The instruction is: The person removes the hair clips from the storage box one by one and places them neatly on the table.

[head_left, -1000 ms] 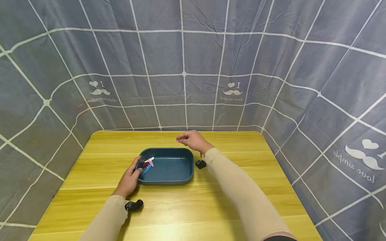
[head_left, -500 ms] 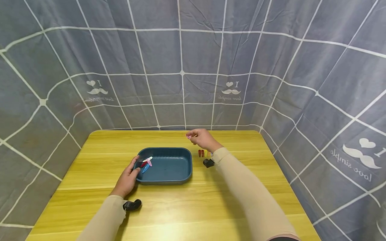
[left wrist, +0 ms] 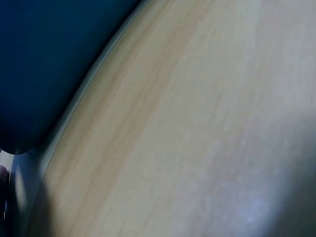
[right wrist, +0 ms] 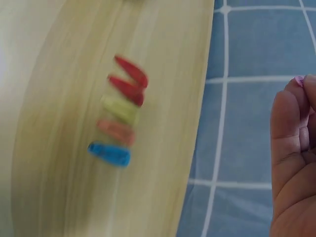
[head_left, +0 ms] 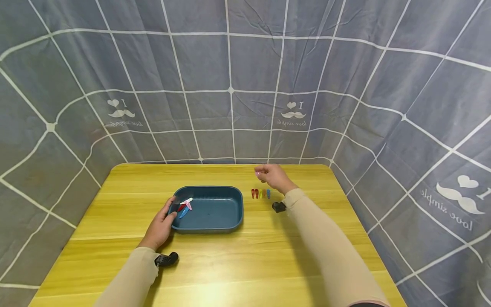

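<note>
My left hand (head_left: pixel 160 226) holds the left end of a dark blue plastic tray (head_left: pixel 216 213), its thumb over the rim. Inside, at that end, lie several hair clips: a white one (head_left: pixel 186 201), a pink one (head_left: pixel 188 205), a blue one (head_left: pixel 184 212) and a dark red one (head_left: pixel 181 207). Above the back of the table my right hand (head_left: pixel 274 175) pinches a pink hair clip (right wrist: pixel 299 80) between thumb and fingers; most of it is hidden. Below that hand, a row of clips lies on the table: two red (right wrist: pixel 127 89), one yellow (right wrist: pixel 121 109), one orange (right wrist: pixel 116 132), one blue (right wrist: pixel 109 154).
The wooden table (head_left: pixel 215 264) reaches back to a grey curtain (head_left: pixel 207 106) with white grid lines, which also hangs along both sides. Each wrist wears a small black camera, the left one (head_left: pixel 166 259) low over the table, the right one (head_left: pixel 278 207) near the clip row.
My right hand has moved right with the pink clip, from behind the tray to above the clip row, which now shows in full. The left hand stays on the tray.
</note>
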Demonstrator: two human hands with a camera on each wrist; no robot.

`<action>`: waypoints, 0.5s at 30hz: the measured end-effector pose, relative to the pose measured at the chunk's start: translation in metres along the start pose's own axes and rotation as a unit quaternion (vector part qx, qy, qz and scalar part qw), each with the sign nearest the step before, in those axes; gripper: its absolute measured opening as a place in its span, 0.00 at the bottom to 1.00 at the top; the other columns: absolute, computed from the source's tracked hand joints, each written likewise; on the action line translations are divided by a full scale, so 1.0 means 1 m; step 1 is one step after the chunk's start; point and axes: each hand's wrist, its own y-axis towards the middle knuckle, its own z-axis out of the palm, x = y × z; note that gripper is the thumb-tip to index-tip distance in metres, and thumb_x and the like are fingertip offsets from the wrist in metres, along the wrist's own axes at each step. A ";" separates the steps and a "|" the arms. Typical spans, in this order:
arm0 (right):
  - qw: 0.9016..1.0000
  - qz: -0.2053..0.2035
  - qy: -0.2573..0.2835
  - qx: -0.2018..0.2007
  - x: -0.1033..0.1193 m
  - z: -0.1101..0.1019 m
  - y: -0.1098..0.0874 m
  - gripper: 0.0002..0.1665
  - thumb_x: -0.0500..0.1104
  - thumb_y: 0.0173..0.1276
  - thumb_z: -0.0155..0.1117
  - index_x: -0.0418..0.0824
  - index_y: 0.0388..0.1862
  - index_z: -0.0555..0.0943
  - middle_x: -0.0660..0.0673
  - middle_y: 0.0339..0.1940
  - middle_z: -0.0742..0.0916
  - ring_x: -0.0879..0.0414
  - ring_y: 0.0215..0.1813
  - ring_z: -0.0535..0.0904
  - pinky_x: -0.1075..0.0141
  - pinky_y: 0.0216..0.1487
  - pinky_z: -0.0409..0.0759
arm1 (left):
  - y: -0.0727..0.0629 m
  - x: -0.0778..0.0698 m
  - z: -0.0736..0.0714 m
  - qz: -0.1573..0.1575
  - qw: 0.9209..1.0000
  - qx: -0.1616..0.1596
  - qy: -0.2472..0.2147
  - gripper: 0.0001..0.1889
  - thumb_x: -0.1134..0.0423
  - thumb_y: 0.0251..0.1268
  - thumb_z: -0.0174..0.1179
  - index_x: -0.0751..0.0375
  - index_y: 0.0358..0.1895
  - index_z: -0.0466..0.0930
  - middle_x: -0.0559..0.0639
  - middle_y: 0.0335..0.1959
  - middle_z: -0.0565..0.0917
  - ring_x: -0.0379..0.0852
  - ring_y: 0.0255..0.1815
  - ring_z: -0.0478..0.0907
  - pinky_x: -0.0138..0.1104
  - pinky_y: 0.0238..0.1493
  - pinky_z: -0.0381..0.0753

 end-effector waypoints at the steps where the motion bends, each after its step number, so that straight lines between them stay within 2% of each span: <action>1: 1.000 0.005 0.004 -0.001 -0.004 -0.002 -0.001 0.23 0.45 0.82 0.61 0.41 0.71 0.81 0.38 0.65 0.87 0.37 0.63 0.85 0.42 0.67 0.82 | 0.000 0.000 0.000 0.001 1.000 0.000 -0.001 0.31 0.57 0.87 0.43 0.39 0.87 0.49 0.62 0.87 0.51 0.69 0.87 0.47 0.67 0.83 0.48; 8: 0.999 0.034 0.016 -0.016 -0.028 -0.014 -0.005 0.21 0.42 0.81 0.61 0.37 0.68 0.81 0.33 0.61 0.87 0.33 0.62 0.85 0.44 0.65 0.84 | 0.001 0.003 0.000 0.010 1.000 0.000 -0.006 0.31 0.57 0.87 0.43 0.41 0.87 0.49 0.63 0.87 0.51 0.69 0.87 0.47 0.67 0.83 0.48; 12: 0.999 0.045 0.012 -0.018 -0.039 -0.017 -0.010 0.21 0.40 0.80 0.61 0.33 0.68 0.81 0.29 0.62 0.86 0.33 0.62 0.84 0.50 0.61 0.87 | 0.001 0.002 0.001 0.004 1.000 0.001 -0.006 0.32 0.57 0.87 0.43 0.40 0.87 0.49 0.62 0.87 0.50 0.69 0.87 0.47 0.67 0.82 0.48; 15: 0.999 0.048 -0.004 -0.022 -0.046 -0.019 -0.014 0.22 0.40 0.80 0.61 0.32 0.67 0.80 0.31 0.59 0.87 0.34 0.60 0.85 0.52 0.57 0.87 | 0.001 0.001 0.002 0.004 1.000 0.001 -0.006 0.31 0.57 0.87 0.43 0.40 0.87 0.49 0.62 0.87 0.51 0.69 0.87 0.47 0.67 0.83 0.49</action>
